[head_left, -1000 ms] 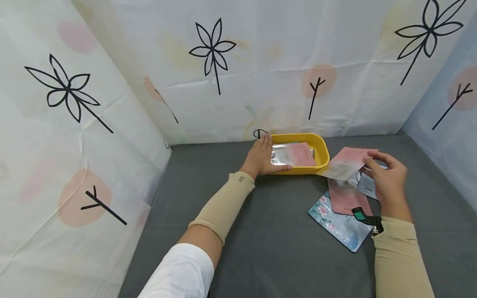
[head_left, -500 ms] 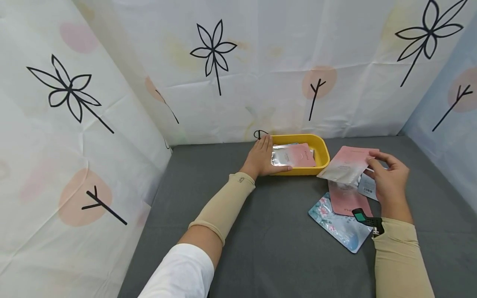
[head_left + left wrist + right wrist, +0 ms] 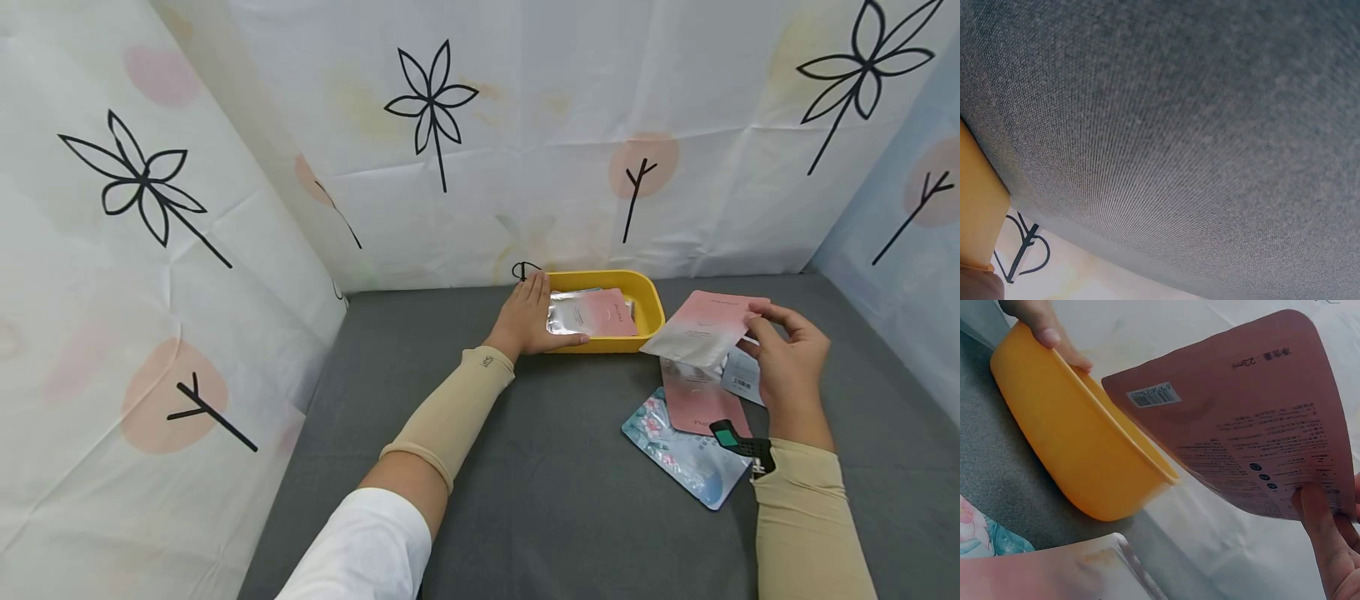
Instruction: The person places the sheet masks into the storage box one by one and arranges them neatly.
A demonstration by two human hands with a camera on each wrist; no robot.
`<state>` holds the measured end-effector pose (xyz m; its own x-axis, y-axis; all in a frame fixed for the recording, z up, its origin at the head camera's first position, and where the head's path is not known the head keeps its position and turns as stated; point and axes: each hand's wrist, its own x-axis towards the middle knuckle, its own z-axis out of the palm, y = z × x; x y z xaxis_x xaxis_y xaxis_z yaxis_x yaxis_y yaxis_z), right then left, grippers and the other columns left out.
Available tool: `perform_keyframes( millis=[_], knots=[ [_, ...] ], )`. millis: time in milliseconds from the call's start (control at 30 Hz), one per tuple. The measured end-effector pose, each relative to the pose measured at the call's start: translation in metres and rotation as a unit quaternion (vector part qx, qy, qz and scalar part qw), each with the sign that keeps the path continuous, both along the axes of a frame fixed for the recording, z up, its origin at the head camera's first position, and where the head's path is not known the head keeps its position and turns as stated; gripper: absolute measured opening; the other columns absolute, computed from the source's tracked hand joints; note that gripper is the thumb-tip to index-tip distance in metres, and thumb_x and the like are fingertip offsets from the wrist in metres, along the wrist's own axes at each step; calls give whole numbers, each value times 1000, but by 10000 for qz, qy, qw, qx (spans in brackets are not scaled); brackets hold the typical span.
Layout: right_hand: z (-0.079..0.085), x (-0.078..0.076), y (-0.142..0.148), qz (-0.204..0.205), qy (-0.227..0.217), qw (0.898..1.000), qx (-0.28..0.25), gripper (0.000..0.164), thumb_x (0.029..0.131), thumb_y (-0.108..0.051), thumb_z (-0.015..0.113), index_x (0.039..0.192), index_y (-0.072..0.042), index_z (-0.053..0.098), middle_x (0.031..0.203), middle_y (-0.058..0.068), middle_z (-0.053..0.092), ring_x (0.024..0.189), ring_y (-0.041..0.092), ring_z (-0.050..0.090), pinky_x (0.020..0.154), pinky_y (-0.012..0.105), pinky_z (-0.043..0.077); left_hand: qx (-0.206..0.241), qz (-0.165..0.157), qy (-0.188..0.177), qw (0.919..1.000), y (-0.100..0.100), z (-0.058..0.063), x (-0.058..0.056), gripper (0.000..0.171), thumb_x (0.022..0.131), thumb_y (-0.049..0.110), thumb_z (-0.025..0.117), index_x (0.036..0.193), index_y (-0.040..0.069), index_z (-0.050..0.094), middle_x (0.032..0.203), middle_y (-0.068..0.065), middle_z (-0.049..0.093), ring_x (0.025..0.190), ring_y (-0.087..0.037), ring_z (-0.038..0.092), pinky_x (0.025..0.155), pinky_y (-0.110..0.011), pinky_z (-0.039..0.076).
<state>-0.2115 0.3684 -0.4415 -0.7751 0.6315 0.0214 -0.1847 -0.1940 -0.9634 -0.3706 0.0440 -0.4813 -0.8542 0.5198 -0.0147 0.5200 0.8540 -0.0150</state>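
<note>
Fingers (image 3: 776,314) of right hand (image 3: 795,367) pinched pink sachet (image 3: 707,327) by right end; long axis ran near-left from fingertips toward yellow tray (image 3: 649,310). Tip lay at tray's near-right corner, contact uncertain. Left hand (image 3: 525,321), farther from sachet, clasped tray's left end.

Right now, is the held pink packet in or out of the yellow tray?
Out: in the head view, the right hand pinches the pink packet right of the yellow tray.
</note>
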Motion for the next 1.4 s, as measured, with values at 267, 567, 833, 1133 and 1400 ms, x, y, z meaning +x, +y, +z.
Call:
perform_keyframes(
  millis=[267, 567, 833, 1133, 1400],
  knots=[
    [-1, 0, -1, 174, 113, 9994, -289, 31, 96, 0, 76, 127, 2, 75, 115, 2, 61, 84, 9, 77, 66, 19, 62, 40, -16, 0, 10000, 0, -1, 1, 134, 83, 99, 36, 171, 4, 3, 180, -14, 6, 168, -24, 5, 137, -38, 8],
    [-6, -3, -3, 142, -279, 9995, -3, 38, 96, 3, 74, 134, -1, 72, 115, -3, 59, 90, 7, 71, 68, 15, 60, 29, 17, -65, 10000, -1, 1, 2, 133, 84, 98, 38, 171, 4, 2, 181, -13, 5, 168, -23, 3, 137, -38, 7],
    [-5, -5, -2, 248, -179, 9992, -252, 70, 94, 12, 68, 156, -15, 51, 113, -1, 53, 75, 7, 71, 66, 16, 61, 69, 12, -60, 10000, -1, 1, 3, 132, 84, 98, 38, 171, 4, 4, 181, -13, 6, 168, -24, 3, 137, -39, 8],
    [-4, -4, -1, 100, -163, 9990, -394, 69, 94, 13, 68, 156, -15, 51, 113, 0, 52, 66, 8, 72, 66, 16, 61, 57, -24, 42, 10000, -1, 2, 4, 132, 84, 98, 37, 171, 4, 6, 180, -13, 8, 168, -24, 5, 137, -39, 9],
    [-3, -4, -2, -2, -41, 9990, -445, 67, 94, 13, 68, 152, -15, 53, 112, 0, 54, 66, 9, 74, 69, 17, 61, 79, 2, 19, 10000, 0, 2, 3, 133, 83, 99, 36, 171, 4, 3, 181, -12, 5, 168, -22, 3, 137, -38, 8]
  ],
)
